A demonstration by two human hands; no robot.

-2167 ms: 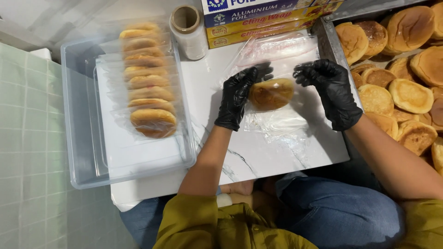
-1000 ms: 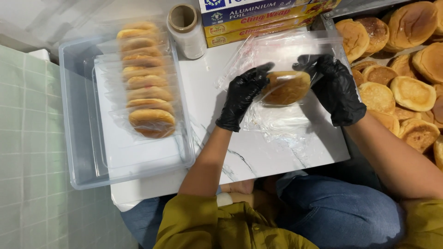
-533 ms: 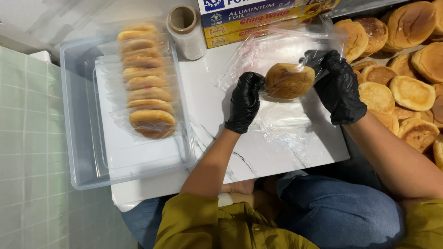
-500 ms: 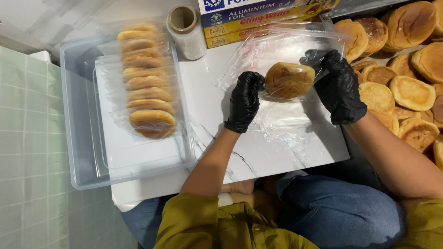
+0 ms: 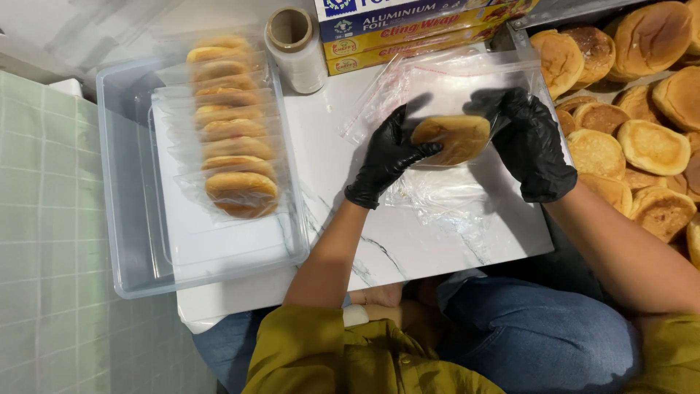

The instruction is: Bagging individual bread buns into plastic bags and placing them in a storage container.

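Gloved hands work at the middle of the white marbled desk [image 5: 408, 248]. The left hand [image 5: 386, 157], in a black glove, has its grip closed on the left edge of a round golden bun [image 5: 453, 138], thumb underneath and fingers on top. The right hand [image 5: 531, 146], also in a black glove, closes on the right side of the same bun through a clear zip bag [image 5: 445, 87]; the bag's open mouth spreads away from the person, and the bun sits at least partly inside it, raised just above the desk. How far the bun is enclosed cannot be told.

Directly under the hands lies a loose stack of clear plastic bags [image 5: 437, 201], flat on the desk. Beyond the bag, at the far edge of the desk, stand long cartons of foil and cling film [image 5: 408, 33], with a roll of clear film [image 5: 295, 51] upright just beside them on the left.

To the left of the left hand, a clear plastic tub [image 5: 131, 226] holds a row of bagged buns [image 5: 226, 124], overlapping one another from far to near. To the right of the right hand, well clear of the grip, a tray of unbagged buns [image 5: 642, 124] fills the edge of the view. A green tiled surface [image 5: 51, 241] lies along the left side.
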